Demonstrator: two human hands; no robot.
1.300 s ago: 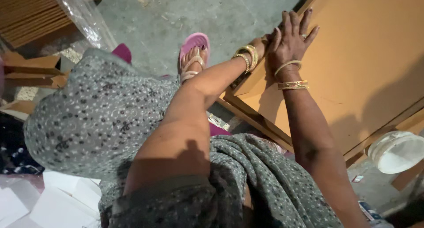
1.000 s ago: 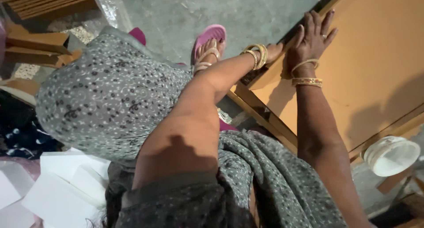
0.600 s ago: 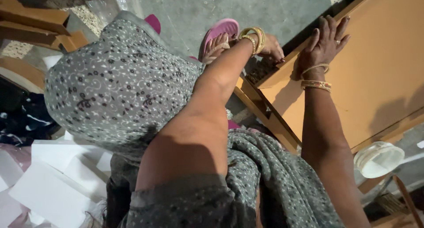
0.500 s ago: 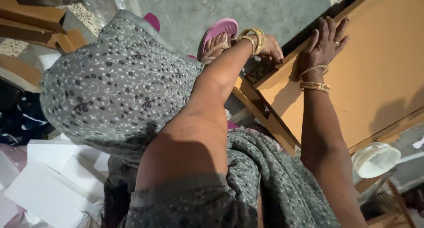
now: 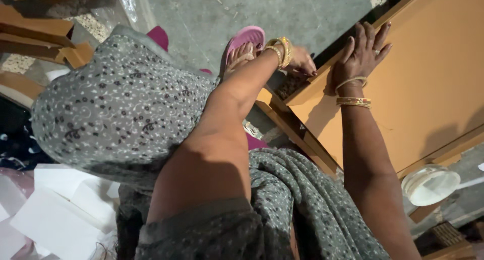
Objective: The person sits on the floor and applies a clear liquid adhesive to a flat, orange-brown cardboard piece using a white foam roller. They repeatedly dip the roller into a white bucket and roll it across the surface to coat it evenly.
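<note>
On a grey concrete floor (image 5: 201,13), the right hand (image 5: 360,53) lies open and flat on an orange wooden panel (image 5: 433,78), the left hand (image 5: 301,62) curls over its edge at nine o'clock, a pink sandal (image 5: 245,38) just beyond.

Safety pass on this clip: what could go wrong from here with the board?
Left hand grips the corner of the orange board, fingers curled under: a pinch risk if it drops. A foot in an open pink sandal sits close by, so toes are exposed. Right hand lies flat on top and could slide.

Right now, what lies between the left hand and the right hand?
In the head view, only the dark top edge of the orange board lies between the left hand and the right hand.
</note>
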